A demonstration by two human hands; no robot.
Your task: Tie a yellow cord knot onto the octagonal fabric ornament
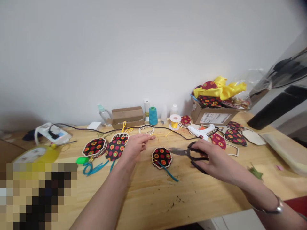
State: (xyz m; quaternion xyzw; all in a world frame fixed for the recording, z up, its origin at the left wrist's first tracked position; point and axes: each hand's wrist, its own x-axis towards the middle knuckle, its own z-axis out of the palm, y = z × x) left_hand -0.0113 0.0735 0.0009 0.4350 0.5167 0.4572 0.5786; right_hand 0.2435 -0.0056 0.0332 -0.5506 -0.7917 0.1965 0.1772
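White wall at the back, w/ a wooden table (148,198) full of craft bits in front of it.

The right hand (216,161) was closed around black scissors (185,152), fingers through the handles. The blades lay almost flat and pointed left, twd the other hand. Too small to tell if the blades were apart or not.

Just past the blade tips, between both hands, lay a small eight-sided cloth piece (162,157), black w/ red and yellow dots. It lay flat on the table. A blue cord (169,173) ran out from under it, slanting down and to the right, twd the person. The scissors hand was the nearer one; the tips were just beside the piece's right edge, not touching as far as I could see.

The left hand (135,147) was a bit up and left of the piece, fingers curled, tips close together by the end of a yellow thread (161,135). Couldn't tell if it really held the thread.

Past the left hand's fingertips lay a thin wood frame (146,129). Left of that hand sat more dotted pieces (94,147). Behind the right hand lay a white glue gun (201,131), and farther back a cardboard box (213,117) stuffed w/ cloth. A teal spool (153,116) stood by the wall.
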